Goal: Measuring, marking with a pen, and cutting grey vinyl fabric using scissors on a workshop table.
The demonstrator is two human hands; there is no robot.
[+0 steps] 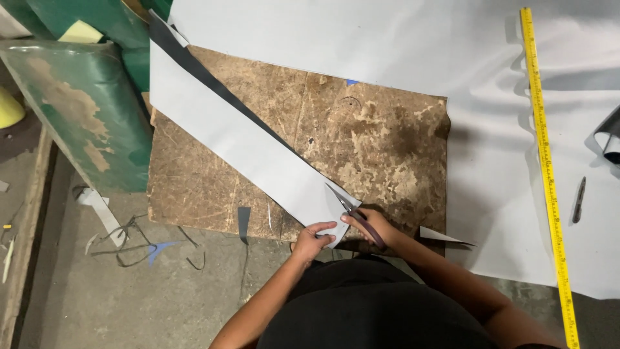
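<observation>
Hands first: from my remote seat I see the right hand (373, 224) curled tight around the handles of a pair of scissors (354, 214), and the left hand (312, 237) lying mostly flat, fingers spread, pressing on the near end of a long grey strip (245, 143).

Working down in size, a broad pale sheet (491, 129) covers the floor at the far and right side. On it rests a worn brown board (381, 136), which I judge serves as a firm cutting base. The grey strip runs diagonally across that board from upper left to the near edge, its dark underside showing along one margin; I'd say it is laid out flat so the blades can follow a line. A yellow measuring tape (546, 174) stretches straight along the right side of the sheet, with a dark pen-like tool (579, 200) just beside it.

The scissors' blades are parted and bite into the strip's corner near the left hand, whose pressure seems meant to keep the material from sliding. A small grey offcut (439, 236) lies near the right forearm.
</observation>
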